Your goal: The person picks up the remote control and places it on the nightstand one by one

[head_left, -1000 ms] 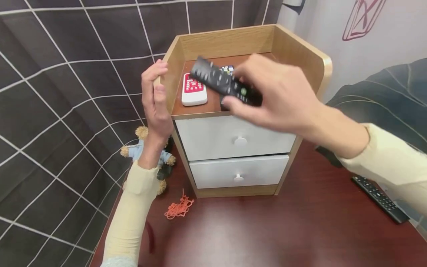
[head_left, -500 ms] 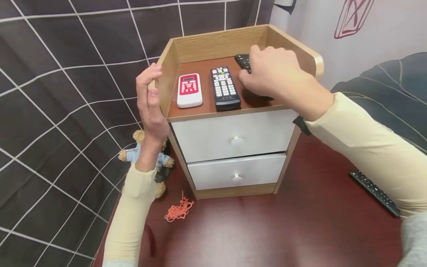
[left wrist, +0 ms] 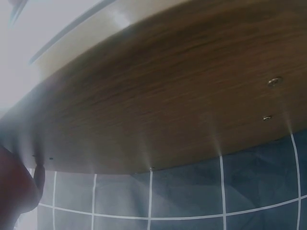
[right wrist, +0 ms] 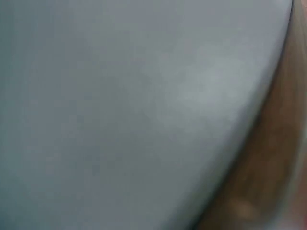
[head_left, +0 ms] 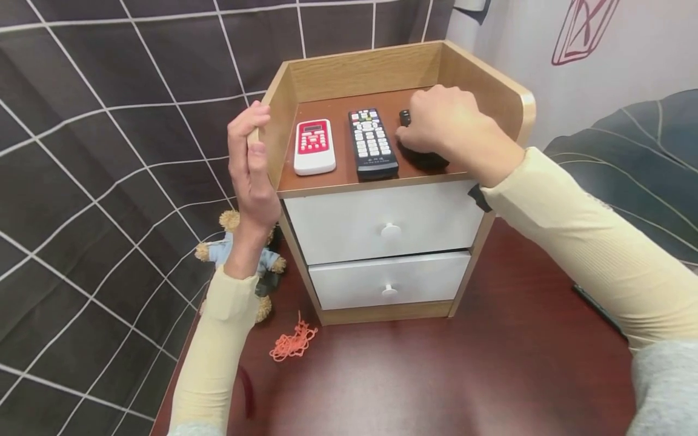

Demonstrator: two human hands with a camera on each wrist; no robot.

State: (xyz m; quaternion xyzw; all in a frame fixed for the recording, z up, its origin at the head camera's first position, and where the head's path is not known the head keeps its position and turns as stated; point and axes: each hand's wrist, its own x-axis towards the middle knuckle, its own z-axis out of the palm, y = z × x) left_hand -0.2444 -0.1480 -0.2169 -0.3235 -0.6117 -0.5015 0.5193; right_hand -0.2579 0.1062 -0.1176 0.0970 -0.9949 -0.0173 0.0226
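Note:
At the right of the small cabinet's brown top shelf [head_left: 338, 109], my right hand [head_left: 444, 124] curls over a black remote control [head_left: 425, 158], hiding most of it. Left of it lies a black remote with white buttons [head_left: 372, 142]. Beyond that is a white-and-red remote [head_left: 314, 148]. My left hand [head_left: 253, 166] rests against the cabinet's left side panel [head_left: 280, 112], fingers fairly straight and fingertips at its edge. The left wrist view has a finger [left wrist: 21, 191] against the wooden panel [left wrist: 144, 105]. The right wrist view shows only the pale drawer front [right wrist: 120, 120] and wood.
The cabinet has two white drawers [head_left: 376, 227]. A teddy bear [head_left: 220, 251] lies left of it on the dark red table [head_left: 382, 375], near tangled orange string [head_left: 294, 342]. Another black remote [head_left: 598, 310] is partly under my right forearm. A gridded dark curtain [head_left: 109, 181] hangs left.
My right hand has carried the black remote from above the other remotes to the shelf's right side, and drawn it slightly toward the front. My left hand stays at the panel.

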